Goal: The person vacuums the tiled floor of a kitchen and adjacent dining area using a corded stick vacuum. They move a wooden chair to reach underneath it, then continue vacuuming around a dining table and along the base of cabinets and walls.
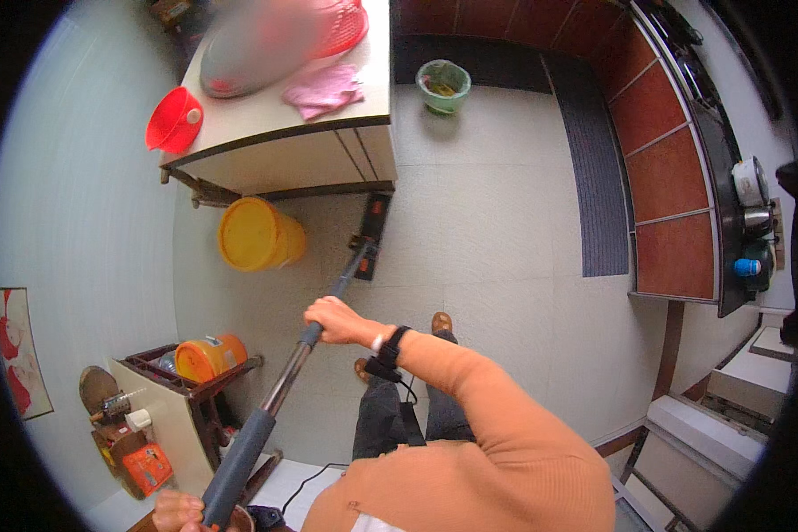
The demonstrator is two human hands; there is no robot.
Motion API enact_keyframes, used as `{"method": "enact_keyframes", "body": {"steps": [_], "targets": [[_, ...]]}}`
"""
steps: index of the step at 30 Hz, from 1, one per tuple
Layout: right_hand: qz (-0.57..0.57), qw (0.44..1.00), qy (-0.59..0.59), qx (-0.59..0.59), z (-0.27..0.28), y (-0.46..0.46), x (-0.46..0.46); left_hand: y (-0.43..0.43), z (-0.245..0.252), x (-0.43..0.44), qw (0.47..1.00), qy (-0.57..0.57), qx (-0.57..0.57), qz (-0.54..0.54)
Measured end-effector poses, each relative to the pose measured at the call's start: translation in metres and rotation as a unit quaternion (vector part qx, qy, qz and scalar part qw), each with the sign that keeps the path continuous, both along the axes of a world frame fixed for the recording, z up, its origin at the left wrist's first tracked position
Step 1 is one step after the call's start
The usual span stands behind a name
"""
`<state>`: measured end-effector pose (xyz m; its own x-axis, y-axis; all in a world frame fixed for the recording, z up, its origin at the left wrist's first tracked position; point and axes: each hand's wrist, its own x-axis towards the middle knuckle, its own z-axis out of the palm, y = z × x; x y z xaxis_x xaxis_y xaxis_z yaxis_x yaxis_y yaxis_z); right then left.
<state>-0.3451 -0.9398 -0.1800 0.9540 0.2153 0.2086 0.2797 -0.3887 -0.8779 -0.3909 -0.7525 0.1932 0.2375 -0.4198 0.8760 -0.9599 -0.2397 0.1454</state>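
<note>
A flat floor mop (287,378) with a grey and metal handle runs slantwise from the lower left up to the middle. My right hand (338,320) is wrapped around the handle partway along it. At the bottom left edge my left hand (178,511) grips the thick grey upper end, partly cut off by the frame. The mop's dark rectangular head (375,219) with orange patches lies on the tiled floor (485,219), by the front corner of a white table-like cabinet (286,159). Left of the head stands a yellow lidded bucket (256,234).
A green waste bin (443,86) stands near the far cabinets. A dark ribbed mat (595,179) runs along the red-brown kitchen cabinets (675,173). On the white cabinet lie a pink cloth (324,92) and a red bowl (175,121). A small table (166,415) is close on the left.
</note>
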Motion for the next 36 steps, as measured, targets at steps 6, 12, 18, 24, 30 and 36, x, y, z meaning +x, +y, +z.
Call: {"method": "enact_keyframes", "body": {"steps": [6,12,18,24,30,36], "targets": [[-0.186,0.982,0.014,0.009,-0.001,-0.114,-0.139,-0.082,0.020,-0.016,0.956,0.215,0.075,-0.187],[-0.273,0.922,0.255,-0.103,-0.074,-0.197,-0.306,-0.187,-0.114,-0.004,0.911,0.390,0.135,-0.011],[-0.238,0.869,0.416,-0.123,-0.087,-0.203,-0.384,-0.191,-0.165,-0.016,0.874,0.437,0.168,-0.128],[-0.239,0.927,0.272,-0.098,-0.025,-0.157,-0.274,-0.094,-0.104,0.046,0.909,0.397,0.126,0.010],[-0.160,0.980,0.102,-0.056,0.027,-0.084,-0.123,0.007,0.026,0.075,0.887,-0.054,0.403,0.220],[-0.013,0.997,0.045,-0.062,0.023,-0.068,-0.041,0.015,0.061,0.001,0.793,0.266,0.451,0.311]]}}
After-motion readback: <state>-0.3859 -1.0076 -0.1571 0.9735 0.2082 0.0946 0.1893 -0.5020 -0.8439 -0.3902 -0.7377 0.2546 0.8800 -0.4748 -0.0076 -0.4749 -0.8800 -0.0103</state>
